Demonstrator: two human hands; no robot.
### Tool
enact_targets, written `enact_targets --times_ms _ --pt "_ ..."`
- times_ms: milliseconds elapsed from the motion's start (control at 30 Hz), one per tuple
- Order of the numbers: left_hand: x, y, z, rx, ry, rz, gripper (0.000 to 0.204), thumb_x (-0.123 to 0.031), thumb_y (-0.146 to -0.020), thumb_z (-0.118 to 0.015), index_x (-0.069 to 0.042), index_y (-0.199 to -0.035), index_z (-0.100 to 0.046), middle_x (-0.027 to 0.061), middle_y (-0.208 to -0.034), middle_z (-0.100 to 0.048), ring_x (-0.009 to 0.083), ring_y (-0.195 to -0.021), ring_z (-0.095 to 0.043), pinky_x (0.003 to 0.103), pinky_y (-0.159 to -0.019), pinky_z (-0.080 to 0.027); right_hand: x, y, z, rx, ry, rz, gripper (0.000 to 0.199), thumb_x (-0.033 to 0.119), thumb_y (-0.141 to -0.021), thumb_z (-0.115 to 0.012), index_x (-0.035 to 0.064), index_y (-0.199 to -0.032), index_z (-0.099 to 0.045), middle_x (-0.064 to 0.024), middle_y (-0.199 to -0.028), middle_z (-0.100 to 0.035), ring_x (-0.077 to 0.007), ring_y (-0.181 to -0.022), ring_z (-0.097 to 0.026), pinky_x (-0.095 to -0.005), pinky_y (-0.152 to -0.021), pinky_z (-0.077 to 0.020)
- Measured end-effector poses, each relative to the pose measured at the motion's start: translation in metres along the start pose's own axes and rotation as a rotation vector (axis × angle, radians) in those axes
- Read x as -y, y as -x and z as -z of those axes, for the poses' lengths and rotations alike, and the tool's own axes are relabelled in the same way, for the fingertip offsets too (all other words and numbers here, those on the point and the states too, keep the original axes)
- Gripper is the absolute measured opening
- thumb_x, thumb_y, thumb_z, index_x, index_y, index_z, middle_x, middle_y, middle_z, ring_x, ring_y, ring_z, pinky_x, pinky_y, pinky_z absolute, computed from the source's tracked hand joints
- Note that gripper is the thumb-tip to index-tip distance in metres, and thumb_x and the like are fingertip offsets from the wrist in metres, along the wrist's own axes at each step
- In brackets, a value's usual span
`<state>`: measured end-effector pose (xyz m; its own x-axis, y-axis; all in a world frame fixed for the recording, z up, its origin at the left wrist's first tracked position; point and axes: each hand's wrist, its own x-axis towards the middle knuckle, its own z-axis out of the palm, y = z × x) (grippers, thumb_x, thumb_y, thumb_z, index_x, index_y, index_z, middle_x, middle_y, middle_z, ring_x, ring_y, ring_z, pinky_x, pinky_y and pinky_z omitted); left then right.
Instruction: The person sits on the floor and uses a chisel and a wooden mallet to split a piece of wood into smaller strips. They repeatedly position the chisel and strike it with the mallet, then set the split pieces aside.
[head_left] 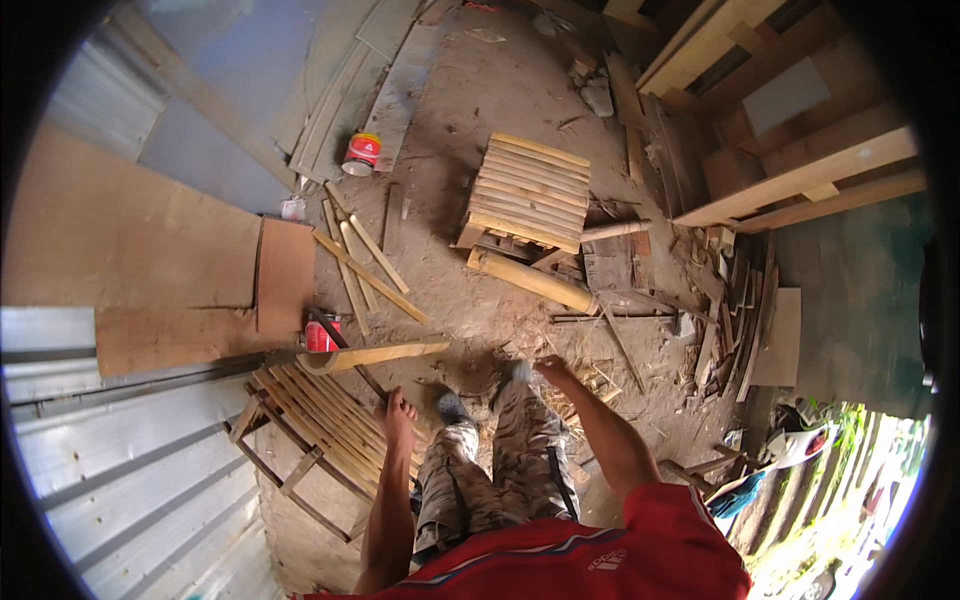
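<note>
My left hand [398,414] is closed round one end of a long, narrow, dark bar-like tool [330,328]; its exact kind cannot be made out. The tool slants up and left, crossing a split bamboo length [405,350]. That bamboo lies at the far end of a slatted bamboo bench [325,405], to the left of my legs. My right hand [547,370] hangs ahead of my right knee with its fingers curled in. Whatever it holds, if anything, is too small to tell. Below it lie pale shavings [600,378] on the dirt.
A small slatted bamboo table [530,190] stands ahead, with a thick bamboo pole [530,282] in front. Loose bamboo strips [370,268] lie front left, near a red can [362,153]. Another red can [322,334] stands by the bench. Scrap wood [740,310] is piled at right.
</note>
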<state>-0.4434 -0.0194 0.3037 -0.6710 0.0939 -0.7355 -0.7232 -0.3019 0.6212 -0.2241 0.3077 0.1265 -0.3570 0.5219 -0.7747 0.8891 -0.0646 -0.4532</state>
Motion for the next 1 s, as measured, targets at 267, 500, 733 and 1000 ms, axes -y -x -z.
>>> enact_targets --times_ms 267,500,733,1000 --pt "-0.006 -0.072 -0.151 -0.134 0.022 -0.14 0.032 -0.019 -0.09 -0.065 -0.015 -0.07 -0.04 -0.0044 -0.057 -0.033 0.0098 -0.046 -0.029 0.029 -0.047 -0.03 0.075 -0.13 0.1 -0.199 -0.017 -0.01 0.055 0.049 -0.077 -0.074 0.008 -0.111 -0.065 -0.0204 -0.11 -0.067 -0.0323 -0.098 -0.065 -0.0448 -0.087 -0.0504" --pt "-0.005 -0.144 -0.222 -0.187 -0.051 -0.222 0.033 -0.029 -0.095 -0.058 -0.018 -0.07 -0.04 -0.0059 -0.057 -0.03 0.0084 -0.05 -0.031 0.027 -0.053 -0.033 0.127 -0.259 0.142 -0.356 0.173 0.028 0.075 0.047 -0.079 -0.072 0.0097 -0.139 -0.045 -0.0192 -0.132 -0.055 -0.0366 -0.12 -0.053 -0.0475 -0.099 -0.045" --pt "0.006 -0.189 -0.305 -0.224 -0.072 -0.283 0.033 -0.032 -0.098 -0.055 -0.019 -0.07 -0.042 -0.0068 -0.053 -0.034 0.0078 -0.047 -0.034 0.026 -0.052 -0.033 0.2 -0.391 0.23 -0.351 -0.188 -0.109 0.096 0.056 -0.077 -0.075 0.0054 -0.147 -0.032 -0.0199 -0.149 -0.037 -0.0318 -0.136 -0.037 -0.0453 -0.11 -0.0352" --pt "0.007 -0.212 -0.318 -0.144 -0.119 -0.342 0.032 -0.031 -0.098 -0.056 -0.019 -0.072 -0.042 -0.0067 -0.052 -0.036 0.0065 -0.045 -0.034 0.024 -0.048 -0.033 0.18 -0.406 0.233 -0.079 -0.676 0.107 0.078 0.048 -0.072 -0.084 -0.0014 -0.128 -0.06 -0.016 -0.125 -0.063 -0.0257 -0.116 -0.056 -0.0402 -0.1 -0.0432"
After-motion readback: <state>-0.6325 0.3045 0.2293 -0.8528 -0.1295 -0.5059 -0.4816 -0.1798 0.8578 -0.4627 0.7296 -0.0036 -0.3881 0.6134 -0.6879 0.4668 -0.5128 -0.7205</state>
